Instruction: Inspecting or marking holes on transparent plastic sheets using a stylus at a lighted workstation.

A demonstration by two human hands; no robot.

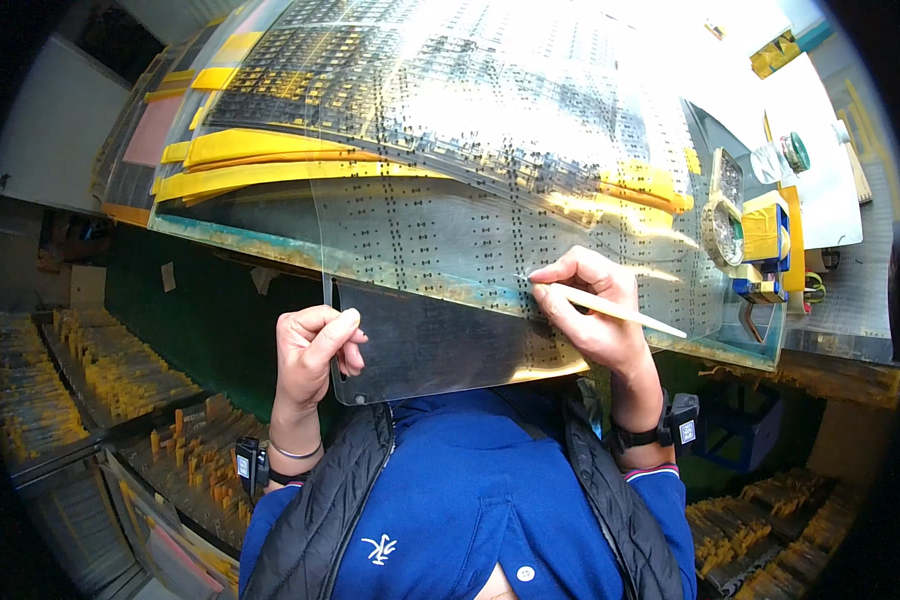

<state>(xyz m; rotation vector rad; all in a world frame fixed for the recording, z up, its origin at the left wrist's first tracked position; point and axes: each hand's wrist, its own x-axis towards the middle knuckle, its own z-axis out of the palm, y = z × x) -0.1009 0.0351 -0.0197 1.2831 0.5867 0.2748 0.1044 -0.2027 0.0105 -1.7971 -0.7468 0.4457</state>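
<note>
Black-marked sheet of clear plastic (460, 245): one; rounded near corner, rows of small dark printed marks; lies between the left grip and the right grip, reaching away from the wearer over the counter edge.

Left grip (320, 345): bare hand, thumb and fingers closed together on the sheet's left edge, near its rounded corner.

Right grip (585, 300): bare hand, closed around a slim pale stick with a tapered end (625, 312); the taper points right and back toward the wearer; fingertips over the sheet's marked area. Contact between stick and sheet: cannot be told.

Glass-topped counter with a greenish edge (255, 240): one; beyond both grips, running well to either side.

Stack of dark patterned sheets (300, 85): on the counter, farther out than both grips; partly washed out by glare.

Flat yellow strips (270, 150): several; along the near side of the stack, beyond the left grip.

Clear rounded container (722, 232): one; right of the right grip and farther out.

Yellow-and-blue block-shaped object (767, 235): one; just right of the container.

Round green-rimmed item (795, 150): one; farther out than the block, on a white surface.

Racks of upright pieces with yellow tabs (120, 370): several; low, left of the left grip; more to the right grip's lower right.
</note>
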